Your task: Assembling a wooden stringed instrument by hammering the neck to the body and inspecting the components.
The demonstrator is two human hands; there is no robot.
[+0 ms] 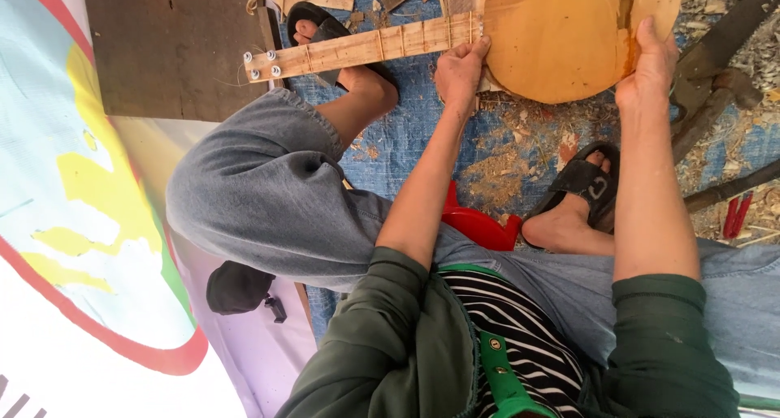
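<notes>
An unfinished wooden stringed instrument lies across my knees. Its rounded pale body (544,36) sits at the top centre, and its fretted neck (366,48) runs left to a headstock (260,64) with small white pegs. My left hand (459,69) grips the joint where neck meets body. At the body's rough, chipped right edge, my right hand (650,64) closes over the rim. Both forearms reach out from green sleeves.
I sit on a low red stool (475,223) over a blue tarp (422,142) strewn with wood shavings (496,174). Black sandals (589,186) are on my feet. A dark board (171,44) and a printed banner (81,223) lie left. Metal-headed tools (715,85) and a red-handled tool (737,215) lie right.
</notes>
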